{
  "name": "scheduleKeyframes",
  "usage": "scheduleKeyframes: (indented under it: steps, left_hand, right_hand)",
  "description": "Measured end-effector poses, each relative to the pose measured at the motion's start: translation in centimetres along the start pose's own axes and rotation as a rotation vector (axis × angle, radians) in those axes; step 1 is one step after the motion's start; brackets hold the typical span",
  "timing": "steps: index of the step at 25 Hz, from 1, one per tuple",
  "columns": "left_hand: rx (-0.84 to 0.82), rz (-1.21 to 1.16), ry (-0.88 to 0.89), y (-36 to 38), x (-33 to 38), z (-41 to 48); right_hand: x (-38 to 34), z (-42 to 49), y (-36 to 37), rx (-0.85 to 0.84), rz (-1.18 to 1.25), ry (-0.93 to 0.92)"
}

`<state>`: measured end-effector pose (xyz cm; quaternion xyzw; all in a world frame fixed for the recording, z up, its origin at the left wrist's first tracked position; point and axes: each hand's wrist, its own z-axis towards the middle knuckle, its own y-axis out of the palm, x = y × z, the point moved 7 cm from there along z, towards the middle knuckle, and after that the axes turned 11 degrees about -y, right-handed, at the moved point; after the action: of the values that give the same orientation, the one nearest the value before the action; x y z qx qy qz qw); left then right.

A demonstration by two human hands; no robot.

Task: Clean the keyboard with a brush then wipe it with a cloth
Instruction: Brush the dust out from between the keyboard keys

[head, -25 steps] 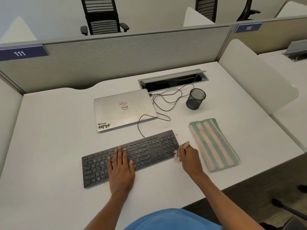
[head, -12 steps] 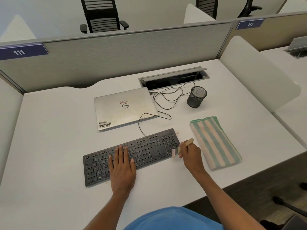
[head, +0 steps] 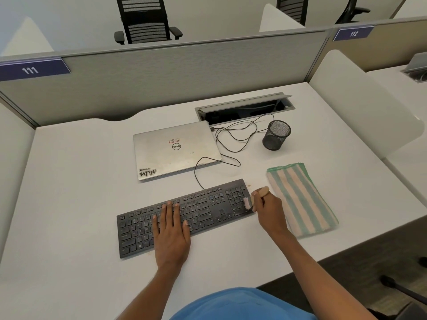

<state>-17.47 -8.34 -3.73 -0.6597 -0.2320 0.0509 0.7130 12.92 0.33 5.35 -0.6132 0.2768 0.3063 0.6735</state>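
Observation:
A black keyboard (head: 208, 205) lies slanted on the white desk (head: 69, 192). My left hand (head: 171, 232) rests flat on its middle keys with straight fingers. My right hand (head: 269, 210) grips a small wooden-handled brush (head: 263, 191) at the keyboard's right end. The pale bristles (head: 247, 202) touch the number pad's right edge. A folded cloth (head: 300, 199) with green and peach stripes lies just right of my right hand.
A shut silver laptop (head: 175, 148) sits behind the keyboard. A black cable (head: 233, 137) loops toward an open desk cable box (head: 245, 108). A black mesh pen cup (head: 276, 135) stands behind the cloth. Grey partitions (head: 184, 72) wall the desk's far side.
My right hand has moved the brush a little farther up along the keyboard's right end. My left hand stays flat on the keys.

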Motion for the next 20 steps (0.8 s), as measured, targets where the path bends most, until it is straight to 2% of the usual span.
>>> scheduleKeyframes:
  steps: [7, 13, 17, 20]
  left_hand:
    - [0.0, 0.008, 0.003, 0.1, -0.1, 0.0]
    - [-0.004, 0.011, -0.001, 0.3, -0.1, 0.0]
    - [0.0, 0.011, 0.004, 0.2, -0.1, 0.1]
    - [0.002, 0.003, -0.003, 0.1, -0.2, 0.2]
  right_hand:
    - [0.7, -2.2, 1.5, -0.14, -0.019, -0.006]
    - [-0.6, -0.3, 0.1, -0.052, 0.017, -0.018]
    - [0.0, -1.9, 1.7, -0.192, -0.004, 0.003]
    - [-1.1, -0.9, 1.5, -0.211, -0.001, -0.014]
